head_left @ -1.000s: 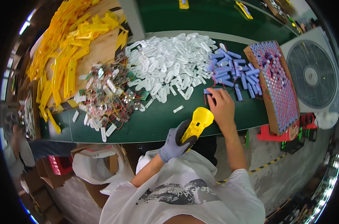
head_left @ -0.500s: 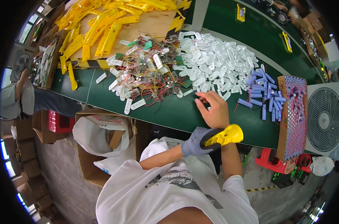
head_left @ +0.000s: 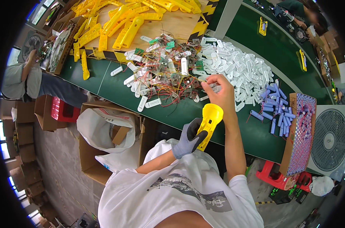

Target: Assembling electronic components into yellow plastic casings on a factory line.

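My left hand [head_left: 190, 137], in a grey glove with dark fingers, is wrapped round a yellow torch casing [head_left: 209, 121]. The casing stands tilted, its wide round head up and its ribbed inside showing. My bare right hand [head_left: 220, 89] is over the table at the right edge of a tangled heap of wired circuit boards [head_left: 168, 76]. Its thumb and index finger are pressed together beside thin wires; what is between them is too small to make out. Just beyond it spreads a heap of white oval plastic pieces [head_left: 237, 68].
Purple battery cells [head_left: 278, 104] lie right of the white pieces, beside a cardboard box of cells [head_left: 299, 133] and a fan [head_left: 329, 140]. More yellow casings [head_left: 132, 32] cover a wooden board at far left. A lined carton [head_left: 89, 163] stands below the table edge. Another person [head_left: 18, 85] sits left.
My right hand has reached forward to the wired boards, and its fingers have closed. My left hand has moved left, apart from the right forearm, turning the yellow casing more upright.
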The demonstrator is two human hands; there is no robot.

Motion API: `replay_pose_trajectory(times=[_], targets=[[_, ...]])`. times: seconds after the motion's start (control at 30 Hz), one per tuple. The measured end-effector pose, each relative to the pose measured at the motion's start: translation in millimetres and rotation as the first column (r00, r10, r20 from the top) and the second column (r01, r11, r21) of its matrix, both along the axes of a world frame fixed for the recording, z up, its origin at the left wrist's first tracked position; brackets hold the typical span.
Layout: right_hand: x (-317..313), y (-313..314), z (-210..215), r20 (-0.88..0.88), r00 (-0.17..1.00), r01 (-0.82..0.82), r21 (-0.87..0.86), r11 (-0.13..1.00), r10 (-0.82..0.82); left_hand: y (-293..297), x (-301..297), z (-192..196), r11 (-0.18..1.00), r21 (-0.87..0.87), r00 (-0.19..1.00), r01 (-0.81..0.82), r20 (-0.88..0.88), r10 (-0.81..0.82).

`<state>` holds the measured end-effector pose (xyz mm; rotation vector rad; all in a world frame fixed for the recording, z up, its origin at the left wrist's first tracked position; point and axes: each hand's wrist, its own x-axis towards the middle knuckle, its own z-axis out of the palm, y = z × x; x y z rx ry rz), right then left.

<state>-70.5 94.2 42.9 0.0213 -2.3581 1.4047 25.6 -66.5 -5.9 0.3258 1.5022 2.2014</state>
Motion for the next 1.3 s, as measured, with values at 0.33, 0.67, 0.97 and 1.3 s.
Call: replay_pose_trajectory(times=[0.33,0.67,0.97,1.3], targets=[[52,21,6,0.025,1.0,0.02,-0.762,0.647,-0.001,21,-28,13,0.811,0.572,0.915,-0.12,0.381,-0.134],[94,44,17,0.324,0.922,0.258,-0.102,0.961,-0.214,26,-43,3,0.633,0.752,0.885,-0.182,0.406,-0.228],[136,60,11,0.039,0.983,0.111,-0.903,0.415,-0.178,28,-38,5,0.936,0.337,0.92,0.102,0.325,-0.217],[160,32,38,0.013,1.0,0.015,-0.791,0.611,-0.008,45,-21,7,0.688,0.722,0.731,-0.075,0.509,-0.455]])
